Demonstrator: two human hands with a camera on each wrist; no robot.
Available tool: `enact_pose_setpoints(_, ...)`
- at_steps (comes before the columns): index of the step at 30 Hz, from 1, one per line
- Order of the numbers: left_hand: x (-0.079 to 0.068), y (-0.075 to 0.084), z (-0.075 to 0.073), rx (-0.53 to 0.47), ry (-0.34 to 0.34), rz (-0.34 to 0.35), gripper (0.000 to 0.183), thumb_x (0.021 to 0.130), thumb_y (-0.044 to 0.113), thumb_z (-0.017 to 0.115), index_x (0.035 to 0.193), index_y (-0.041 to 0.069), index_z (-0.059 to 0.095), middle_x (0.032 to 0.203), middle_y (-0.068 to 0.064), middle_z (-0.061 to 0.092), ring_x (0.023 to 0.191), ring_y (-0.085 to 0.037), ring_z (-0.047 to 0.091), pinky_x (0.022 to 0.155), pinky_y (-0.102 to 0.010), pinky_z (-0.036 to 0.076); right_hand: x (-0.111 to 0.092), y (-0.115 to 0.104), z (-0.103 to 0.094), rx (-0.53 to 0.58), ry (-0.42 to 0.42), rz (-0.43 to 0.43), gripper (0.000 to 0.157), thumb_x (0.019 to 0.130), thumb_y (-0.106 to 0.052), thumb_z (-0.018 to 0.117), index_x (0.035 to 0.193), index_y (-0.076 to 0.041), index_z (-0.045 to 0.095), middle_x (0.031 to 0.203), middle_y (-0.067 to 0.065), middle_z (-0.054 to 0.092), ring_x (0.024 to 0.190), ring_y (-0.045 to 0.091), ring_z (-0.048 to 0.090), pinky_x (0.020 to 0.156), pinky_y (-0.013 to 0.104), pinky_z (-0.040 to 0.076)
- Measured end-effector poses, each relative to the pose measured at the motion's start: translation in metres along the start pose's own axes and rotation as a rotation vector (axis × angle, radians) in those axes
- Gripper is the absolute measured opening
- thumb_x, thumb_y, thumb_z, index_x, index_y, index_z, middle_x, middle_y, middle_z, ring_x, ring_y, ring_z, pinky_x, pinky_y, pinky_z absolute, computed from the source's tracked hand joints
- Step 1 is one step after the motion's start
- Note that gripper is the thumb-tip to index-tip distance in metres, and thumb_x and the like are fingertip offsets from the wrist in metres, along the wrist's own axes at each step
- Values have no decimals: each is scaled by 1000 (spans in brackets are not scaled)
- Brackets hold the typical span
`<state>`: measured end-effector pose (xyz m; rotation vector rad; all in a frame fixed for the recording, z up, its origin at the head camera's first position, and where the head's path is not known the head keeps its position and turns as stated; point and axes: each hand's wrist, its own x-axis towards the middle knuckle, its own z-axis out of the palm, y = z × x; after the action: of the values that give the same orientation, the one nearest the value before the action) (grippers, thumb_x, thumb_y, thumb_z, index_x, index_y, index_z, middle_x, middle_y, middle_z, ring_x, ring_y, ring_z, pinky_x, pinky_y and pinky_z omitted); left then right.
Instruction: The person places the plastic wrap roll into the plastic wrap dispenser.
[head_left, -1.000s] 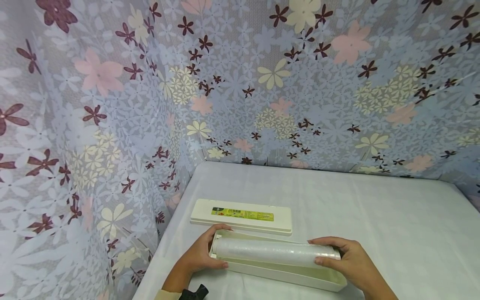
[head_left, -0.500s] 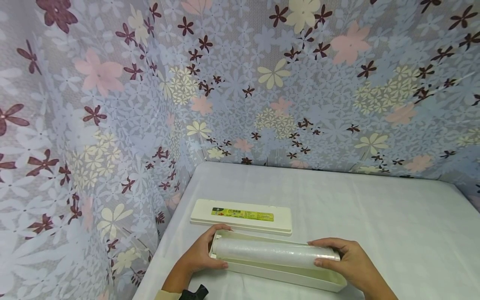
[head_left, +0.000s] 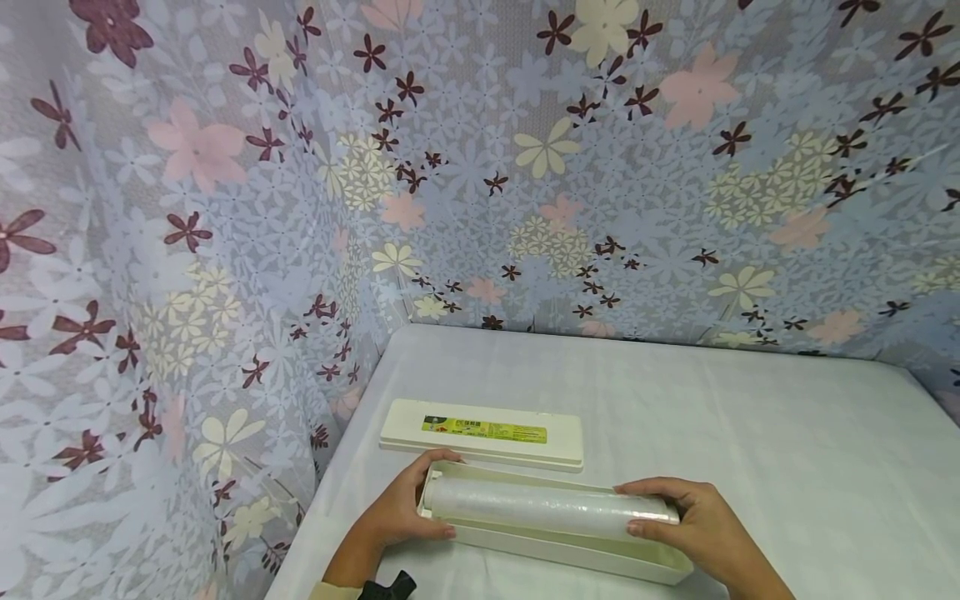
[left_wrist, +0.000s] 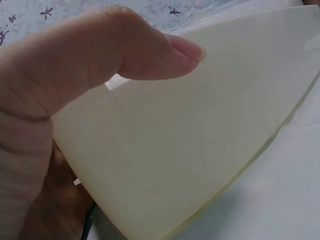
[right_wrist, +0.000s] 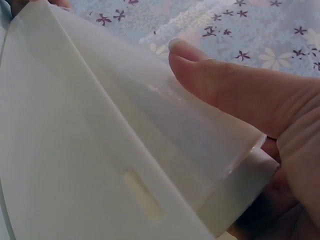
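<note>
The person's left hand (head_left: 411, 502) grips the box (head_left: 570, 554) by its left end; the right hand (head_left: 693, 521) holds the roll (head_left: 536, 505), long axis running left to right, right end raised.

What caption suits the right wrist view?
Right hand grips one end of a film roll angled out of an open pale box.

Head view: widest and farthest back, looking forward and down from the near side across the table (head_left: 780, 433) to the floral backdrop (head_left: 465, 167).
Left wrist view: close behind the left hand (head_left: 416, 504), facing the near wall of the box (head_left: 562, 553).
Right wrist view: similarly close behind the right hand (head_left: 697, 518), facing left along box and roll (head_left: 540, 507).
Box and floral backdrop: in all three views.
</note>
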<state>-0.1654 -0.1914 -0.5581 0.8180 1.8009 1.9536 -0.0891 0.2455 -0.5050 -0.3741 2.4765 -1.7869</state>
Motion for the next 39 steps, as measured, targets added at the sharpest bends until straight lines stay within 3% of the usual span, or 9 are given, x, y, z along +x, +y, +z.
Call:
enact_pose_setpoints(22,-1,1,0,15,8,-34,98,72,-5,91,153,-4,35,134,-29,56,110,-37,66,85,-49,61,0,4,-1,-82,1,-115,37,83,-15,90,119,-13,80,117,3,76,91,17,73,70,32,61)
enact_pose_setpoints(29,-1,2,0,13,0,-29,97,74,-4,90,152,-6,34,135,-31,55,110,-36,66,86,-48,61,0,3,1,-100,-14,-203,37,83,-9,90,119,-9,79,116,7,76,93,15,72,71,29,60)
enact_pose_setpoints(39,-1,4,1,16,2,-31,95,75,-3,91,152,-6,35,134,-31,56,108,-36,67,85,-46,61,1,8,0,-113,-15,-195,38,82,-15,91,118,-10,80,115,2,76,92,16,73,72,30,61)
